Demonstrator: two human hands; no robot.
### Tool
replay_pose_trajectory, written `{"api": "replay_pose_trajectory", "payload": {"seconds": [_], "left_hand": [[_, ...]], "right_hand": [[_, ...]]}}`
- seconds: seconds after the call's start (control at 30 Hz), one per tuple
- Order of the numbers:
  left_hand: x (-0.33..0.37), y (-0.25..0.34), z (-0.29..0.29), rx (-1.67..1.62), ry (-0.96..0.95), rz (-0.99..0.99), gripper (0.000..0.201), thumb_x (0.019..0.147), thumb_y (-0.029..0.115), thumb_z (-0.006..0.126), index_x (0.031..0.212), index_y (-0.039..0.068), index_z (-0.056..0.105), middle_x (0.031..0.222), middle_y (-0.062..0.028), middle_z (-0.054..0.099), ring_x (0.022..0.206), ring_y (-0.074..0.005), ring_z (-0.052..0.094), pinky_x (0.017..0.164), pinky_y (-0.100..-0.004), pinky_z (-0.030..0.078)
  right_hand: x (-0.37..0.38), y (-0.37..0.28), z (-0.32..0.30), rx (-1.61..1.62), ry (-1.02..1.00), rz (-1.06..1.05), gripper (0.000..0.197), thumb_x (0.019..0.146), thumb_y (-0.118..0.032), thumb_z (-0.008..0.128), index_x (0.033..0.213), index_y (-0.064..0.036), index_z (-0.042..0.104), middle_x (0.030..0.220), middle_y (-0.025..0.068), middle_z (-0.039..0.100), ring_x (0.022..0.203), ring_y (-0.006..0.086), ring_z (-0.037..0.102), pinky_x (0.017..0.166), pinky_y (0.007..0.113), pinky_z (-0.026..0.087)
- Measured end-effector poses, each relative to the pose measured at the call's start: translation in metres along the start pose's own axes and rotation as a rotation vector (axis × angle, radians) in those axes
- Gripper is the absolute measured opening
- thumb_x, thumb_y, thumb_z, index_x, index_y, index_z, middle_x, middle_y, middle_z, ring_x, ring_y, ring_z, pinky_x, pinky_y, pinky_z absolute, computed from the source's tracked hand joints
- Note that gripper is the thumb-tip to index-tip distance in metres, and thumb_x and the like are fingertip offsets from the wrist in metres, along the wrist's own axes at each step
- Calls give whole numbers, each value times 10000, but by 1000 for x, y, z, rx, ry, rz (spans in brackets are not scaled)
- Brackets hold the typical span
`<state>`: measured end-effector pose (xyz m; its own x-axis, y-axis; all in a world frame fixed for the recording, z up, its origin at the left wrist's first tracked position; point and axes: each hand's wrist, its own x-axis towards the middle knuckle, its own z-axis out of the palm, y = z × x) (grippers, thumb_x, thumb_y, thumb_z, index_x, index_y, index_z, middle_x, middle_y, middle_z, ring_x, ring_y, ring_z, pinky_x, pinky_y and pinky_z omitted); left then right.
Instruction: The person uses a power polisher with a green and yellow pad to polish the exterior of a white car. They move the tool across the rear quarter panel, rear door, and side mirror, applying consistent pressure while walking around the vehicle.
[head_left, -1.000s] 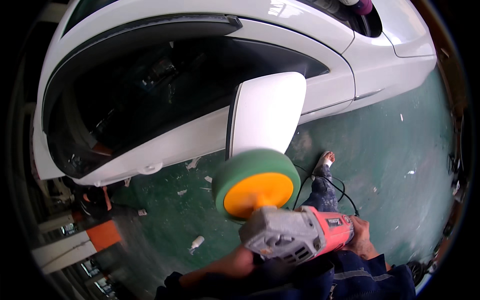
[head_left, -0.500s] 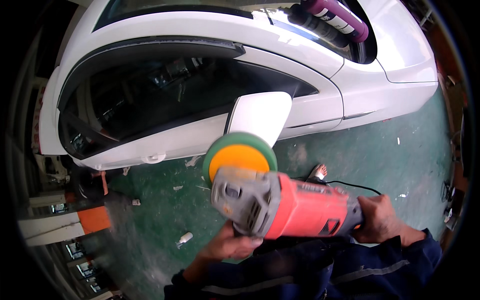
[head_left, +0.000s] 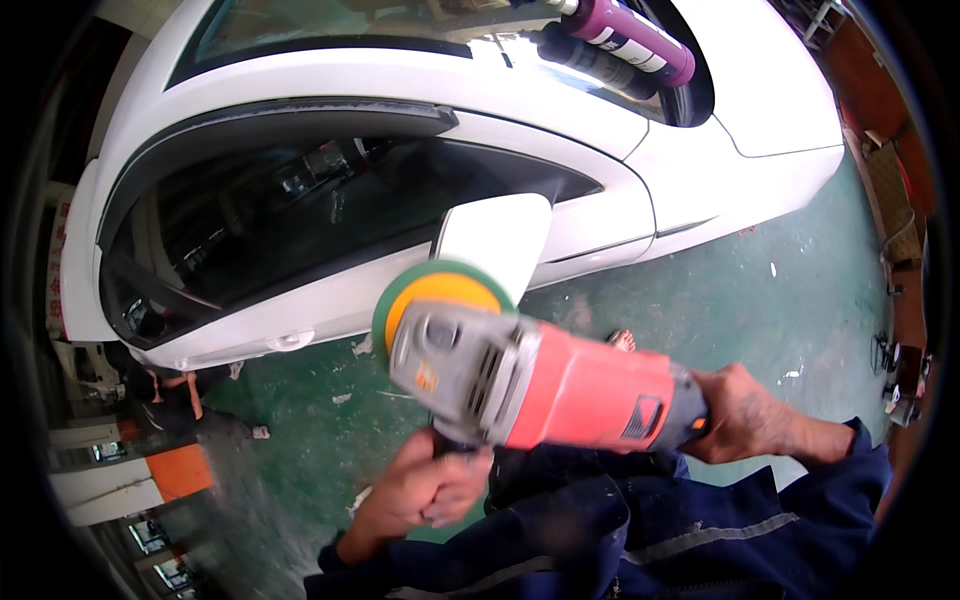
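Both my hands hold a red and grey power polisher in front of me. My left hand is closed round the side handle under the grey gear head. My right hand wraps the dark rear grip. At the tool's far end, a round pad, orange in the middle with a green rim, overlaps the white side mirror of a white car. From this angle I cannot tell whether pad and mirror touch. The pad's lower part is hidden behind the gear head.
A purple bottle lies on the car's windshield. At the far left a person in dark clothes is low beside the car. Scraps lie on the green floor, and brown boards stand along the right.
The polisher and both hands have shifted a little left, with the gear head slightly higher in view. The car appears lower and further left. Both hands keep their grip.
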<state>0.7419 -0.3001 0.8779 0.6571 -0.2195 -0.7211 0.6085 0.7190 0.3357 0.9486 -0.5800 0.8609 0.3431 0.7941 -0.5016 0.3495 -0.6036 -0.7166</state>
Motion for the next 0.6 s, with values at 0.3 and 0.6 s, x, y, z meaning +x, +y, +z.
{"api": "replay_pose_trajectory", "payload": {"seconds": [0.3,0.6], "left_hand": [[49,28,18,-25,-159,48,160,964,163,536,866,61,459,546,28,374,337,-57,322,309,-234,268],[90,27,61,99,-60,2,185,985,183,537,879,40,483,532,34,390,356,-41,334,315,-232,277]], "right_hand": [[7,26,-31,18,107,-9,287,691,-167,746,867,29,632,735,242,631,687,365,660,652,409,526],[18,106,-8,224,74,86,298,681,-132,752,931,16,689,800,147,706,768,131,661,697,334,535]]}}
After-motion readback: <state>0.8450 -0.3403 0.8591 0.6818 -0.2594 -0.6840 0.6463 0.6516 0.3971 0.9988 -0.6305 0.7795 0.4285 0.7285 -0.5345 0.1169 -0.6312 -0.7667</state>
